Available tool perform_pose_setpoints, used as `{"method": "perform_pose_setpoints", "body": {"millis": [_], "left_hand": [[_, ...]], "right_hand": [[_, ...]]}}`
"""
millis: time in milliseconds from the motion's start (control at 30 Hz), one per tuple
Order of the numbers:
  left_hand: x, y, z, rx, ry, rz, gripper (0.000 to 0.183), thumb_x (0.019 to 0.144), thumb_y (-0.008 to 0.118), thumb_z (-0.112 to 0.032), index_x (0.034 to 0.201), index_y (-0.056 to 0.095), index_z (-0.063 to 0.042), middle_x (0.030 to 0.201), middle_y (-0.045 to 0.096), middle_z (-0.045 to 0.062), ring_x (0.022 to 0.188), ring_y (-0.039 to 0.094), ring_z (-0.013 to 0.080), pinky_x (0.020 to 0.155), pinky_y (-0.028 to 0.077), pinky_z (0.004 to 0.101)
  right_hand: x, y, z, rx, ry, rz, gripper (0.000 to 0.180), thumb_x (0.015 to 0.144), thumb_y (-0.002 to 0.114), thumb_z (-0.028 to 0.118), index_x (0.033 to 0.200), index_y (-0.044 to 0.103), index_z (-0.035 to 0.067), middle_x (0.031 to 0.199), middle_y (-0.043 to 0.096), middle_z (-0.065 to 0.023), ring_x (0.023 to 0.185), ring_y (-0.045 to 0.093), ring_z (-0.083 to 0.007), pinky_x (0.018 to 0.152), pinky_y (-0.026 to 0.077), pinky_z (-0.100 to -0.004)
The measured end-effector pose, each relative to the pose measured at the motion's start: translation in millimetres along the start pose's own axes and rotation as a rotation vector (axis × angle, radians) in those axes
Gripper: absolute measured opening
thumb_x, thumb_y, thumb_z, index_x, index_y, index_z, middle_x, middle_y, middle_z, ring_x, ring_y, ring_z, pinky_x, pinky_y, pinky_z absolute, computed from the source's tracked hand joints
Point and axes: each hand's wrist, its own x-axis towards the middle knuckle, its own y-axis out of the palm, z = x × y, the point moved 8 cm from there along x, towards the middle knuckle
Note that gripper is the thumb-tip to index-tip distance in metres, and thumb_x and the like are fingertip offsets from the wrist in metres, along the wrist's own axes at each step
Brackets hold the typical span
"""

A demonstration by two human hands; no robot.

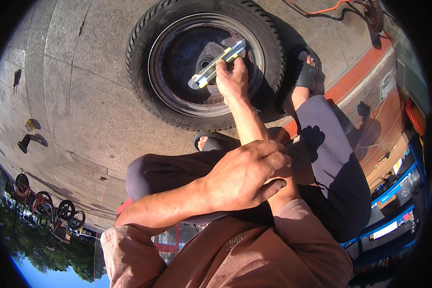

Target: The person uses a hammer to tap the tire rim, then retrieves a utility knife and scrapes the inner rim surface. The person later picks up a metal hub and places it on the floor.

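Observation:
My right hand (234,77) holds a utility knife (217,64) with a yellow, black and grey body between thumb and fingers, its blade end towards the upper right. The knife is above the hub of a scooter-type wheel, whose black rubber tyre (140,77) lies flat on the paving. The metal rim (162,86) inside it is worn and dark. My left hand (246,172) rests across my right forearm, holding no object, with its thumb apart from its bent fingers. The palm of the left hand is hidden.
An orange hose or cable (324,12) runs at the top right. A screwdriver-like tool (15,81), a yellow roll (29,125) and a black object (24,144) lie at the left. Parked cycles (45,207) stand farther off. Blue shelving (392,194) is at the right.

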Motion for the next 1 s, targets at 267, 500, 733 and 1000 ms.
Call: {"method": "perform_pose_setpoints", "body": {"millis": [267,500,733,1000], "left_hand": [[0.9,1.3,0.7,-0.002,-0.01,0.005,0.039,0.079,0.075,-0.012,0.115,0.063,-0.002,0.119,0.061,0.017,0.109,0.063,0.0359,0.092,0.053,0.0431],[1.2,0.9,-0.5,0.015,0.006,-0.012,0.039,0.079,0.075,-0.012,0.115,0.063,-0.003,0.119,0.062,0.017,0.109,0.064,0.0355,0.092,0.053,0.043],[1.3,0.9,-0.1,0.0,0.006,-0.016,0.038,0.078,0.075,-0.011,0.113,0.064,-0.003,0.117,0.062,0.017,0.107,0.064,0.0355,0.091,0.053,0.0432],[0.9,-0.2,-2.0,-0.011,0.027,-0.025,0.033,0.08,0.069,-0.012,0.109,0.063,0.002,0.111,0.062,0.017,0.104,0.062,0.0364,0.088,0.053,0.042]], "right_hand": [[-8.3,-6.7,-8.1,0.203,0.031,0.011,0.025,0.092,0.064,0.013,0.11,0.058,-0.003,0.097,0.065,-0.0153,0.086,0.063,-0.0231,0.077,0.051,-0.0351],[-5.7,4.1,11.7,0.0,0.043,0.163,0.019,0.095,0.062,0.011,0.112,0.06,0.002,0.094,0.062,-0.0037,0.083,0.056,-0.0098,0.072,0.047,-0.0263],[-20.6,-2.9,-7.6,0.317,-0.025,0.032,0.022,0.097,0.06,0.008,0.118,0.056,0.002,0.097,0.06,-0.0031,0.084,0.057,-0.0092,0.073,0.049,-0.0247],[-20.3,-2.6,-11.6,0.434,0.147,-0.014,0.029,0.098,0.062,0.011,0.124,0.054,0.002,0.097,0.06,-0.0028,0.085,0.056,-0.0088,0.074,0.048,-0.0245]]}}
